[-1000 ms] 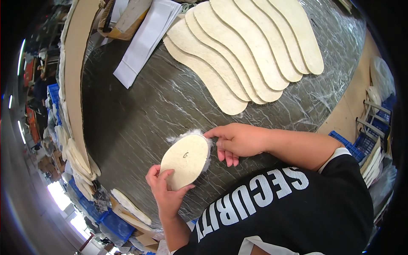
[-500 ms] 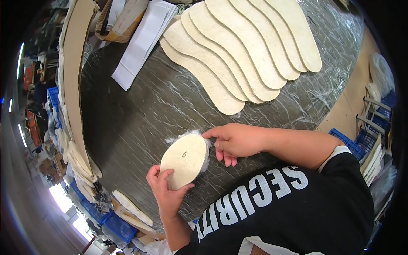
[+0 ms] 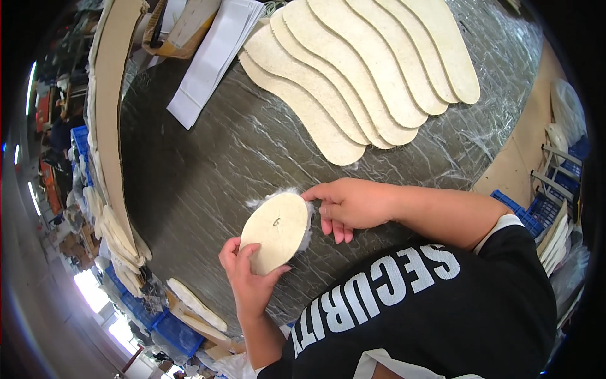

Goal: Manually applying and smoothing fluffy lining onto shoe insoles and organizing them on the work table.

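A cream felt insole [image 3: 276,230] with fluffy white fibre showing along its edge is tilted up over the table, so it looks like a short oval. It bears a small dark handwritten mark. My left hand [image 3: 252,271] is closed on its near end, the thumb lying across the top face and the fingers at the left edge. At the far right edge, the fingertips of my right hand [image 3: 353,203] grip the rim; its other fingers hang loosely curled beside it. Beyond my hands, several cream insoles [image 3: 338,151] lie fanned in an overlapping row.
The dark table [image 3: 196,164] is covered in wrinkled clear film. White paper strips [image 3: 208,69] lie near an open cardboard box [image 3: 180,35] at the far left. A tall cardboard edge [image 3: 108,126] borders the left side. Blue crates [image 3: 536,211] stand on the right.
The held insole and both hands have shifted very slightly within the picture. The grip of each hand looks the same.
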Action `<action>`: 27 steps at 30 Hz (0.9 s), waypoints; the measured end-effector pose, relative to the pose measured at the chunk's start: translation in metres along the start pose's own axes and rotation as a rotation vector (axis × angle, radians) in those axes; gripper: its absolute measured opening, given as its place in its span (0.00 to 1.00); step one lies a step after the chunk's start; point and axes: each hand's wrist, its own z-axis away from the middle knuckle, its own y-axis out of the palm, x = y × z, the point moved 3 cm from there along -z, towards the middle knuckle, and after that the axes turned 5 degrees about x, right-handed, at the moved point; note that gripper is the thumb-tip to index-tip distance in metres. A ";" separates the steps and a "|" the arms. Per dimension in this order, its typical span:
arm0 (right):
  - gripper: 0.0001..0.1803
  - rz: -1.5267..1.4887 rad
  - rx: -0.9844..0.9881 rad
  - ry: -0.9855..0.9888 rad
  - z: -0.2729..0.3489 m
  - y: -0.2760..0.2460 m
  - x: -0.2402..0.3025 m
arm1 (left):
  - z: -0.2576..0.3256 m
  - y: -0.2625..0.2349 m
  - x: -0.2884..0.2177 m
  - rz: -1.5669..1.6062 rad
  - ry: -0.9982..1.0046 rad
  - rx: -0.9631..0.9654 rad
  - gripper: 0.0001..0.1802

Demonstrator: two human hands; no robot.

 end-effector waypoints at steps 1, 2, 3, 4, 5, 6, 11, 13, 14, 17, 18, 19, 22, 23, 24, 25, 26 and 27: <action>0.27 0.003 0.003 0.015 0.000 0.000 0.000 | 0.000 0.000 0.000 -0.002 -0.002 -0.001 0.39; 0.27 0.006 0.007 0.029 0.000 0.000 0.001 | -0.001 0.001 0.000 -0.005 0.000 0.004 0.39; 0.27 0.006 0.009 0.029 0.001 0.000 0.001 | -0.001 0.001 0.000 -0.007 0.001 0.010 0.39; 0.26 0.001 0.003 0.031 0.002 0.000 0.002 | -0.001 0.002 0.001 -0.009 -0.001 0.009 0.39; 0.26 -0.003 -0.004 0.032 0.002 0.000 0.002 | -0.001 0.002 0.001 -0.018 -0.006 0.016 0.39; 0.26 -0.002 0.000 0.031 0.002 0.000 0.002 | -0.002 0.003 0.001 -0.027 -0.010 0.022 0.39; 0.29 0.043 -0.018 0.000 0.001 0.002 0.003 | -0.001 0.003 -0.001 -0.038 -0.034 0.026 0.39; 0.30 0.151 -0.099 -0.062 0.007 0.005 0.009 | -0.002 0.004 -0.003 -0.049 -0.053 0.017 0.39; 0.32 0.245 -0.186 -0.125 0.011 0.007 0.011 | -0.003 0.005 -0.006 -0.073 -0.035 0.026 0.39; 0.43 1.009 -0.476 -0.524 0.016 0.028 0.019 | -0.003 0.003 -0.016 -0.115 -0.032 0.025 0.39; 0.49 1.055 -0.399 -0.488 0.015 0.037 0.026 | -0.003 0.001 -0.018 -0.129 -0.025 0.042 0.39; 0.49 1.071 -0.377 -0.490 0.007 0.040 0.031 | -0.002 0.000 -0.018 -0.121 -0.041 0.024 0.39; 0.53 1.245 -0.217 -0.619 -0.025 0.053 0.044 | -0.001 0.000 -0.017 -0.165 0.030 0.029 0.41; 0.53 1.268 -0.193 -0.613 -0.033 0.053 0.042 | -0.002 0.000 -0.015 -0.147 0.015 0.008 0.41; 0.52 1.299 -0.150 -0.572 -0.041 0.055 0.041 | -0.001 -0.001 -0.015 -0.137 0.045 0.019 0.43; 0.52 1.329 -0.108 -0.527 -0.047 0.055 0.039 | -0.001 -0.002 -0.015 -0.124 0.076 0.032 0.44; 0.52 1.331 -0.113 -0.495 -0.047 0.054 0.042 | -0.001 -0.009 -0.015 -0.118 0.076 0.039 0.44; 0.52 1.348 -0.072 -0.490 -0.046 0.054 0.043 | 0.002 -0.015 -0.014 -0.101 0.045 0.019 0.44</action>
